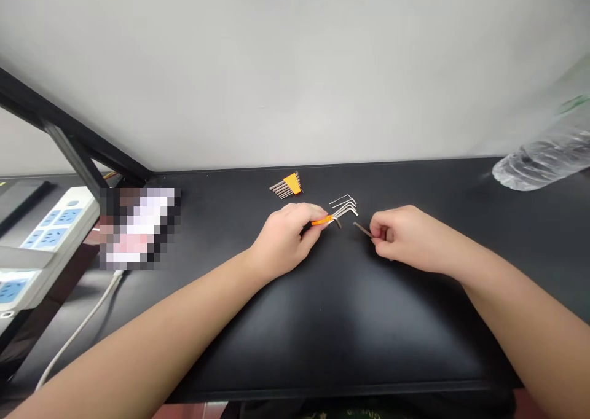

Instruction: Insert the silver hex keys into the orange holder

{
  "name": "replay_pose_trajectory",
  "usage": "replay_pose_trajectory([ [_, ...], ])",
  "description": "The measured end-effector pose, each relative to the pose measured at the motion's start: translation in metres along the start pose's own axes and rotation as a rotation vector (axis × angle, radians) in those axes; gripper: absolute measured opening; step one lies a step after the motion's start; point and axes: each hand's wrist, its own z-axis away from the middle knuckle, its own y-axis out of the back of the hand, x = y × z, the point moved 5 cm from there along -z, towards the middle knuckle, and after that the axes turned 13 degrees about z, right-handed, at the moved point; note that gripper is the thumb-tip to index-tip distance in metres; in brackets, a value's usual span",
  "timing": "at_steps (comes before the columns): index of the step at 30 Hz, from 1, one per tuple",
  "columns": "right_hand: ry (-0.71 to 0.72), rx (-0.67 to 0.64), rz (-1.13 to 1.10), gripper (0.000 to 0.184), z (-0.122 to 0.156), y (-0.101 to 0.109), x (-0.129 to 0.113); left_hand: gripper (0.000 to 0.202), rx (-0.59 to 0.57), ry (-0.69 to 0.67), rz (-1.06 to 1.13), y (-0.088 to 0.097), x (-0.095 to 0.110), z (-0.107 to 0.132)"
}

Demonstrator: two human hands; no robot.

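- Pinching the orange holder (pixel 319 222) between fingers of left hand (pixel 286 238), over the desk (pixel 322 327).
- Pinching a key (pixel 364 230) between fingers of right hand (pixel 409 239), at 3 o'clock from the holder.
- Best: keep holder still, move key gently, bump no other keys (pixel 345 208).

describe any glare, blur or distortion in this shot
Head view, low centre: soft, pale glare on the black table; head view, right edge: the bottle looks smeared and stretched, perhaps by a wide lens; head view, left: coarse pixel blocks mask detail; head view, middle: the key in the right hand looks slightly soft.
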Motion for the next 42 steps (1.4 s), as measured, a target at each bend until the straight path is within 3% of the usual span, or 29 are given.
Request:
replay_pose_trajectory([
  [3, -0.015, 0.019, -0.183, 0.005, -0.004, 0.001, 0.008, 0.009, 0.004, 0.013, -0.022, 0.0, -0.002, 0.001],
  [7, 0.101, 0.181, -0.266, 0.007, -0.003, 0.007, -0.004, 0.009, 0.014, -0.027, -0.071, 0.001, 0.002, 0.001],
  [11, 0.207, 0.293, -0.123, 0.014, 0.002, 0.011, -0.021, 0.009, 0.02, -0.099, -0.116, 0.001, 0.01, 0.0],
  [16, 0.287, 0.279, 0.077, 0.02, 0.004, 0.01, -0.029, 0.01, 0.017, -0.125, -0.133, 0.0, 0.014, -0.001],
  [25, 0.226, 0.296, 0.213, 0.03, 0.013, 0.015, -0.035, 0.012, -0.061, -0.254, -0.107, -0.011, 0.023, 0.001],
  [29, 0.245, 0.251, 0.051, 0.025, 0.006, 0.01, -0.045, 0.012, -0.069, -0.281, -0.069, -0.016, 0.029, 0.002],
  [36, 0.097, 0.134, -0.493, 0.012, 0.003, 0.003, -0.034, 0.009, 0.011, -0.06, -0.059, -0.003, 0.02, 0.001],
  [42, 0.065, 0.04, -0.669, 0.009, -0.001, -0.009, -0.038, 0.011, -0.023, -0.098, -0.017, -0.006, 0.022, 0.002],
])
